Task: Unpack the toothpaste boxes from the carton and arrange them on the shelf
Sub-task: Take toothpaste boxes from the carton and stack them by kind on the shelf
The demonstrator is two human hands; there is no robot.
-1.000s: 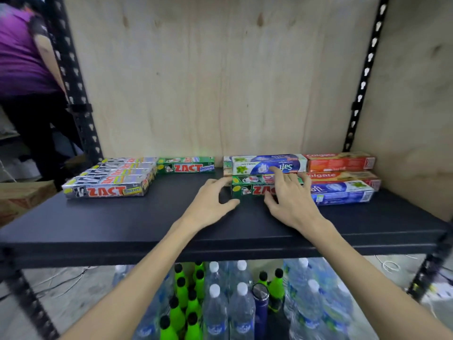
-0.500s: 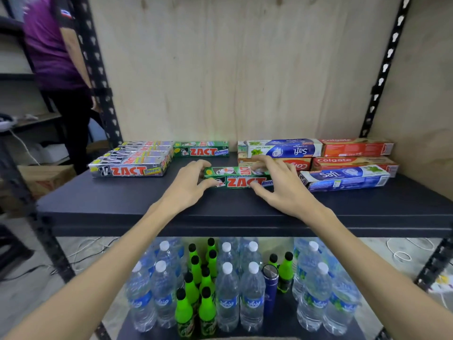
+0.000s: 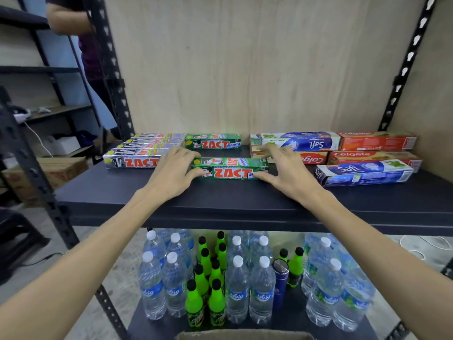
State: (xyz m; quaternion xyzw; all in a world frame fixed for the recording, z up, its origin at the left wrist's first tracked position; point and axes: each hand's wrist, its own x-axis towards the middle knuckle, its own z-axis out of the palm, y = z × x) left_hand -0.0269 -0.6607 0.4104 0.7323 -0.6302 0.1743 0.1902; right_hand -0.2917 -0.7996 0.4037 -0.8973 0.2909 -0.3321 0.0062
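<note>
Much of the stocking looked done: silver ZACT toothpaste boxes [image 3: 137,153] lay ranked at the far left of the dark metal shelf [image 3: 245,204], one green ZACT box [image 3: 212,142] sat against the plywood back, and blue Safi and red Colgate boxes [image 3: 355,153] were stacked at the right. The left hand [image 3: 171,173] and right hand [image 3: 289,173] each pinched an end of a green ZACT toothpaste box [image 3: 230,169], fingers curled over its top, thumbs at its near face; it lay mid-shelf, apart from the back row. It probably still needed lining up. The cardboard carton's rim [image 3: 245,334] showed at bottom; its contents were hidden. Bare shelf remained along the near edge.
</note>
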